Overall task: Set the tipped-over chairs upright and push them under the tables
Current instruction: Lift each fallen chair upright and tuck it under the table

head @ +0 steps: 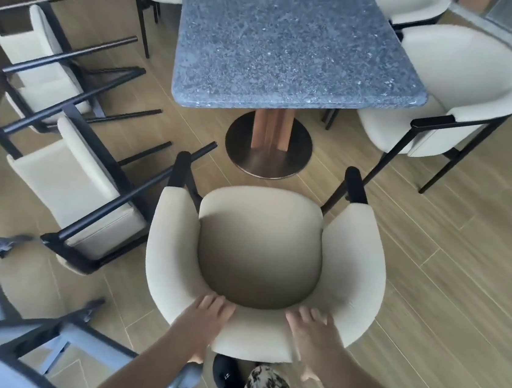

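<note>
Looking down on the cream armchair (258, 248), already upright, open front pointing to 12 o'clock at the tabletop (285, 37), which sits near but well short of covering the seat. Left hand (208, 322) and right hand (311, 337) both grip the curved backrest at 6 o'clock, fingers over the top, thumbs behind, equally close. So I reckon the push runs straight from me toward the round pedestal base (267, 150); arms may clip the edge. Two tipped-over chairs, one at (73, 192) and one at (41, 54), lie at 9 to 10 o'clock, still to do.
</note>
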The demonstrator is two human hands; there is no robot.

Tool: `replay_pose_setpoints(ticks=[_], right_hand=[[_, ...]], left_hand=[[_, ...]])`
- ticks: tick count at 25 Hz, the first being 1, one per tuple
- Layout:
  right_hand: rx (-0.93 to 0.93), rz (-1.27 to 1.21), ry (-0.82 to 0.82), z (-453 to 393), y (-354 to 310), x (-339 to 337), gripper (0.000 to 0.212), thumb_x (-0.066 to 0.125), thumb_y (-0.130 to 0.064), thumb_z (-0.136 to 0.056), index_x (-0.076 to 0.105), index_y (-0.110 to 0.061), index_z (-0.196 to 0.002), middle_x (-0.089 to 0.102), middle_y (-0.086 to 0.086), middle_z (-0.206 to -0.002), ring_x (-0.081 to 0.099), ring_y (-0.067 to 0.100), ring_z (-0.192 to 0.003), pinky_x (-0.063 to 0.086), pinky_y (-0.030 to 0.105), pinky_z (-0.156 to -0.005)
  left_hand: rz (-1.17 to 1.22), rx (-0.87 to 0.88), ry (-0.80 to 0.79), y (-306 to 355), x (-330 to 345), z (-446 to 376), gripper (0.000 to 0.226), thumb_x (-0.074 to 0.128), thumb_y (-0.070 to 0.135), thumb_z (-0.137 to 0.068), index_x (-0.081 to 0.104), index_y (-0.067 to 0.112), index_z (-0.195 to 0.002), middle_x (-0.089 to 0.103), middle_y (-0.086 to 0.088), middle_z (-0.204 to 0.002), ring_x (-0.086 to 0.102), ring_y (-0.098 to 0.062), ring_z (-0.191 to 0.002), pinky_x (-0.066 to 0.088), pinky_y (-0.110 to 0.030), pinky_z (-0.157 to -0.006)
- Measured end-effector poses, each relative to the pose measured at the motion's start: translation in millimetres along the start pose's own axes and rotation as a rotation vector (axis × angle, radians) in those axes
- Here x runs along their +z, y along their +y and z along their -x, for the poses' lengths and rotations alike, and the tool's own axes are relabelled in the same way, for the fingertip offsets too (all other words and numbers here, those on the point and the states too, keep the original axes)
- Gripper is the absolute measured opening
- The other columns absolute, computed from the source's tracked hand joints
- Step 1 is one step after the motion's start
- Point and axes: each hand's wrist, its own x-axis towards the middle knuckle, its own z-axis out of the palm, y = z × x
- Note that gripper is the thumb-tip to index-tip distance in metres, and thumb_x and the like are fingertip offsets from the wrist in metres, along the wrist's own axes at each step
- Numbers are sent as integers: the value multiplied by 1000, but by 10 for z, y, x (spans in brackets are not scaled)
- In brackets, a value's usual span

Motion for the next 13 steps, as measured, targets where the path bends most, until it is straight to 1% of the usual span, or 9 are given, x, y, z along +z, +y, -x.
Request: replay_pose_setpoints(ticks=[3, 5, 7, 8, 11, 13], right_hand=[[-64, 110, -2, -49, 34, 26, 110, 84, -25, -75, 10, -10, -155, 28, 16, -151, 28, 34, -140, 20, 51, -118], [-76, 142, -6, -101, 80, 34, 120, 88, -27, -70, 6, -10, -156, 28, 17, -152, 28, 35, -141, 19, 52, -118], [-73, 157, 0, -168, 110, 60, 125, 89, -27, -69, 2, -11, -157, 24, 19, -155, 23, 34, -144, 15, 54, -119], [-73, 157, -5, -207, 123, 85, 126, 88, -27, -70, 0, -12, -158, 20, 20, -157, 19, 34, -147, 13, 55, -120], [-81, 150, -23, -293, 173, 175, 130, 88, -30, -72, -8, -18, -159, 9, 21, -163, 7, 38, -151, 7, 63, -118], [-109, 162, -12, -326, 257, 248, 136, 88, -38, -68, -12, -20, -158, 3, 18, -165, 3, 40, -152, 2, 69, -114]], left_hand=[[10, -31, 15, 49, 36, -40, 95, 76, 19, -83, 13, 6, -153, 23, -20, -156, 22, -38, -145, 17, -47, -122], [13, -37, 20, 64, 38, -62, 95, 75, 17, -84, 11, 5, -154, 21, -20, -158, 18, -38, -147, 13, -48, -124], [32, -42, 8, 71, 32, -84, 99, 77, 21, -83, 9, 5, -154, 19, -21, -160, 15, -39, -148, 9, -49, -124], [34, -37, -9, 73, 18, -99, 106, 80, 26, -81, 7, 5, -155, 17, -22, -160, 13, -41, -149, 8, -50, -124], [27, -10, -63, 91, -16, -163, 126, 85, 38, -75, -5, 12, -158, 5, -26, -163, 2, -49, -150, 1, -61, -121], [38, -1, -71, 97, -11, -207, 128, 84, 40, -76, -12, 16, -158, -6, -26, -164, -9, -51, -149, -3, -68, -117]])
